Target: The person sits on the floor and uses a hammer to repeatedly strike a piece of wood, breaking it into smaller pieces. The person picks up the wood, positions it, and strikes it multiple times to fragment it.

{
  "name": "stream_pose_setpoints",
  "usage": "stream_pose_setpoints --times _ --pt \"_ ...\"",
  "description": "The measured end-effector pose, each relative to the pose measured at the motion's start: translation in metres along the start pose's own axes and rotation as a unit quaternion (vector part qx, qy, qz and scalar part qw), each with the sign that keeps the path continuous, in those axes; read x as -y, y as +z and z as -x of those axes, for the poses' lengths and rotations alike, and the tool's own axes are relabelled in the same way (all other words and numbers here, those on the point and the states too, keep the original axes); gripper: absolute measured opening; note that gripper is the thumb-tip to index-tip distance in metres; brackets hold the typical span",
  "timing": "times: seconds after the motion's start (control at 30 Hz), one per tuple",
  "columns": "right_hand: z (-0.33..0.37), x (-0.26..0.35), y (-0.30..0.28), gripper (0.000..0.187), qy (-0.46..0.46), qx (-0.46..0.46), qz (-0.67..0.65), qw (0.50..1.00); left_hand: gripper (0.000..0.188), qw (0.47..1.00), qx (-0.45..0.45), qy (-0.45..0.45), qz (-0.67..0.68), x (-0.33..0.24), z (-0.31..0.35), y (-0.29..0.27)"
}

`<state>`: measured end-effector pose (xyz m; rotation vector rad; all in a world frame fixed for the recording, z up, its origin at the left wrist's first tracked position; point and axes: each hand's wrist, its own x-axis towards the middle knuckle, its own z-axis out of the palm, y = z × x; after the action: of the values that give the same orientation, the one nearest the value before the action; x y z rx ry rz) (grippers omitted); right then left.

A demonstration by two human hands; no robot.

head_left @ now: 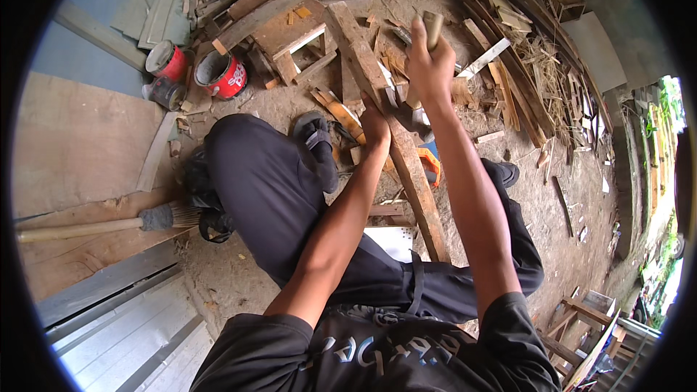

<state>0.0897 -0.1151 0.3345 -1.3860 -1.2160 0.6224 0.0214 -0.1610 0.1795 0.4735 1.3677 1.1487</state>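
- Head view, hands first: my right hand (428, 65) is raised above the work, fingers wrapped tight around a pale cylindrical wooden handle (433, 27) whose blunt top sticks out above my fist. What sits at its lower end I cannot tell; my hand and forearm cover it.
- My left hand (375, 127) lies flat and extended, fingers together, pressed against the side of a long weathered wooden beam (396, 138). It grips nothing; it only bears on the wood.
- That beam runs from the rubble near the top of the picture down between my knees, tilted slightly rightward, and passes just under my raised right fist.
- My legs in dark trousers bend to either side of the beam, my left foot in a black sandal (314, 131) planted just beside it on the dirt.
- Something orange (430, 163) peeks out on the beam's right side, mostly hidden.
- To my left, two open red paint tins (221, 74) stand near each other on the ground, well apart from my hands.
- A brush with pale bristles and a long wooden handle (109, 225) lies across boards on the far left.
- Loose offcuts, splintered slats and a small wooden frame (301, 43) are heaped beyond the beam's upper end.
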Motion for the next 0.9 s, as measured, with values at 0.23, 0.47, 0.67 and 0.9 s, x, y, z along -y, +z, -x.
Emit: stream_pose_setpoints --times 0.23,0.47,0.67,0.9 --pt "0.054 -0.042 -0.045 0.049 0.042 -0.116 -0.347 0.930 0.084 0.991 -0.022 0.053 0.122 0.030 -0.016 -0.006" --pt "0.045 0.008 -0.033 0.042 0.048 -0.001 -0.212 0.976 0.078 0.942 -0.007 0.026 0.333 0.019 -0.013 0.022" --pt "-0.032 0.018 -0.001 0.053 -0.011 0.034 0.044 0.998 0.075 0.972 0.040 0.066 0.222 0.011 0.004 0.029" --pt "-0.053 0.038 0.027 0.060 0.062 0.083 0.115 0.988 0.077 0.983 0.001 0.145 0.109 0.020 0.002 0.023"
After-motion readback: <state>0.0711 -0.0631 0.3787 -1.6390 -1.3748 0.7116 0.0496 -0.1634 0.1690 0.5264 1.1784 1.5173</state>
